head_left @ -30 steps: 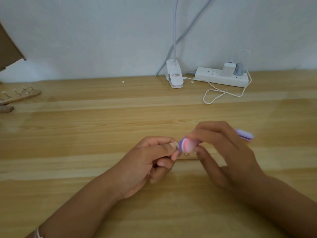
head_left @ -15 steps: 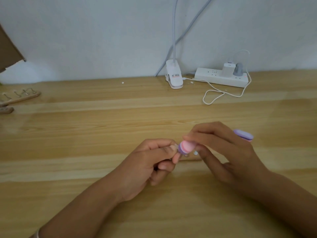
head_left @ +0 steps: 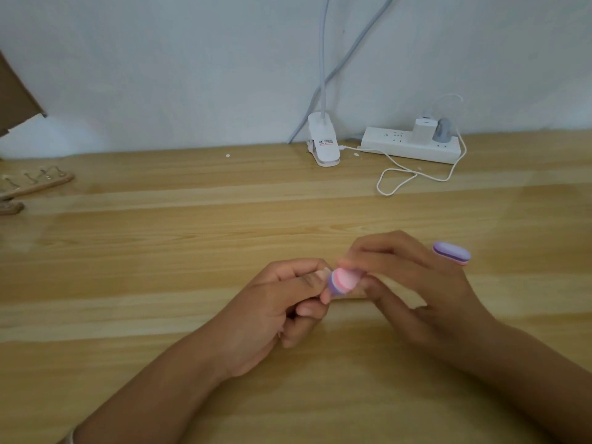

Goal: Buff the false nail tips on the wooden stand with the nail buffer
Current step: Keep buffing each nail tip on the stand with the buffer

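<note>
Nail buffer (head_left: pixel 343 281), pink and purple in layers, is lying across the right hand (head_left: pixel 416 290) above the middle of the wooden table (head_left: pixel 160 251), towards the near edge. Its rounded pink end is pointing left and is blurred; its purple end is sticking out past the back of the hand on the far right side. The right hand is gripping the buffer with fingers curled over the top and the thumb beneath. The pink end is touching the fingertips of the left hand (head_left: pixel 272 315), which is curling inward and pinching a small pale piece (head_left: pixel 324 272) between thumb and forefinger; the piece is too small and blurred to identify. Both forearms are reaching in from the near edge.

A wooden stand (head_left: pixel 38 184) carrying small wire clips is lying well apart at the far left edge, with a second wooden piece (head_left: pixel 11 208) just in front of it. Whether nail tips are sitting on them cannot be told. At the back, against the pale wall (head_left: pixel 160 75), a white clip lamp (head_left: pixel 323 144) is gripping the table edge, and a white power strip (head_left: pixel 410 145) is lying beside it with a looping white cable (head_left: pixel 397 177). Brown cardboard (head_left: pixel 16 104) is showing at the upper left
</note>
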A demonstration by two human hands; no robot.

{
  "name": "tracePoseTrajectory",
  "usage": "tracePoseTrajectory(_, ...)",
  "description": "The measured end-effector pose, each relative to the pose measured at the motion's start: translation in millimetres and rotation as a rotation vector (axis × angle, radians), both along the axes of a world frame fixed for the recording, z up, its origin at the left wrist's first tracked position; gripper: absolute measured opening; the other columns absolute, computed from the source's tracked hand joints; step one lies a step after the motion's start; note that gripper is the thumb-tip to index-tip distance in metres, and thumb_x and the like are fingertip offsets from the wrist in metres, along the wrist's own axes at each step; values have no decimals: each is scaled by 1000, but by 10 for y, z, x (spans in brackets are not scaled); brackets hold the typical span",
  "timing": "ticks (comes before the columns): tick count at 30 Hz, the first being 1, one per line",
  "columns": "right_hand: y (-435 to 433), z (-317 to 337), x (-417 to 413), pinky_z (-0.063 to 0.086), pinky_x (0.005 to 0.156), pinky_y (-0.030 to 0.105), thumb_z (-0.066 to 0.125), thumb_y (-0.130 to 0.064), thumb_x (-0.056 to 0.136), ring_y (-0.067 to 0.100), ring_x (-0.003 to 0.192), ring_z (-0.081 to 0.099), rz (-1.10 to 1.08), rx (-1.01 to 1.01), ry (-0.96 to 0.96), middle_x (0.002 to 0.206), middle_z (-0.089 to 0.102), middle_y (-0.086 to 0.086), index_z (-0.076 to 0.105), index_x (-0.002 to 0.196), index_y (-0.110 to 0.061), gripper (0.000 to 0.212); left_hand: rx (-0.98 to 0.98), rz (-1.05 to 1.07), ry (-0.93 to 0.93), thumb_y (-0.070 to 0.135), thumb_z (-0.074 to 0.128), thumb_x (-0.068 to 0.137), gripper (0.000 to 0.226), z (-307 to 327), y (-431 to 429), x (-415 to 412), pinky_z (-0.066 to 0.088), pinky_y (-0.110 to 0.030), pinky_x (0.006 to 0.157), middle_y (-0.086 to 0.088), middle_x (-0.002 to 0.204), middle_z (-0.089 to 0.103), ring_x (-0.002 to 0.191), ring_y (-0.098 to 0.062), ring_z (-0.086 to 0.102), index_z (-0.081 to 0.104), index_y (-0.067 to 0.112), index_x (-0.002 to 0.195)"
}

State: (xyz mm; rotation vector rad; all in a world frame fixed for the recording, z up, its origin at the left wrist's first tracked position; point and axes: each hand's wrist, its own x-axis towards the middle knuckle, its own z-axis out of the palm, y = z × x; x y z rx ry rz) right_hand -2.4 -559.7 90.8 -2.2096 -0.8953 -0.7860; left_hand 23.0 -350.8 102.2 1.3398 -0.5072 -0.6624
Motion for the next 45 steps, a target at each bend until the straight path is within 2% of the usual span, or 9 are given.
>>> tracePoseTrajectory(3, -19, -2, 24, 37, 93, 10, 60, -3, 93, 11, 101, 62, -45, 38, 20, 108, 65, 6, 69, 115, -7, 23, -14, -12, -5, 26, 46, 93, 22, -3, 5, 16, 17, -19, 41, 2, 58, 28, 44, -11, 17, 54, 16, 74)
tracePoseTrajectory(7, 53, -28, -19, 44, 93, 21, 58, -3, 93, 17, 101, 62, 36, 31, -11, 111, 64, 6, 65, 118, -8, 26, -3, -5, 27, 25, 47, 94, 27, -25, 20, 33, 17, -18, 41, 4, 57, 29, 45, -11, 16, 53, 1, 84)
tracePoseTrajectory(11, -8, -17, 14, 40, 95, 16, 56, -5, 94, 14, 101, 61, -27, 30, 6, 108, 65, 7, 67, 115, -4, 24, -26, -28, 19, 25, 46, 94, 23, -12, 15, 25, 16, -19, 41, 5, 58, 30, 44, -9, 18, 54, 16, 75)
tracePoseTrajectory(15, 88, -35, -23, 46, 92, 24, 59, -2, 93, 20, 100, 62, 22, 13, -50, 110, 65, 10, 65, 118, -4, 26, -16, -3, 23, 24, 48, 93, 22, -16, 24, 27, 17, -18, 41, 4, 57, 29, 45, -12, 16, 56, 5, 85)
tracePoseTrajectory(20, -7, -11, 20, 41, 94, 18, 56, -4, 94, 19, 99, 62, -21, -10, -36, 109, 65, 9, 68, 117, -4, 25, -34, -9, 8, 24, 47, 93, 22, -20, -3, 14, 17, -18, 41, 3, 58, 30, 42, -10, 18, 54, 15, 74)
tracePoseTrajectory(24, 78, -11, 7, 43, 91, 22, 56, -1, 95, 18, 98, 60, 22, 1, -95, 110, 65, 11, 64, 120, -4, 27, 5, 49, -87, 25, 49, 95, 34, -37, -7, 4, 22, -17, 41, 5, 56, 33, 43, -10, 22, 48, -7, 82)
tracePoseTrajectory(28, -32, 12, 55, 35, 93, 8, 63, 8, 89, 15, 99, 61, -90, -32, -83, 107, 67, 10, 70, 112, -1, 26, 3, 28, -149, 24, 45, 97, 28, 0, -27, -24, 26, -16, 42, 4, 57, 34, 42, -8, 25, 58, 15, 74)
tracePoseTrajectory(32, 11, 24, 36, 30, 92, 3, 57, -1, 92, 11, 101, 60, -109, -39, -97, 107, 67, 8, 71, 111, -1, 23, -6, 4, -175, 26, 47, 96, 27, 27, 6, -16, 27, -15, 42, 5, 59, 36, 42, -6, 28, 60, 16, 74)
tracePoseTrajectory(45, 76, -22, -24, 46, 76, 24, 61, -11, 96, 19, 83, 58, 11, 174, 257, 92, 60, 1, 64, 109, -15, 14, 113, 205, -363, 29, 55, 91, 26, -10, -19, -2, 29, -19, 45, 6, 59, 53, 44, -2, 37, 70, 31, 70)
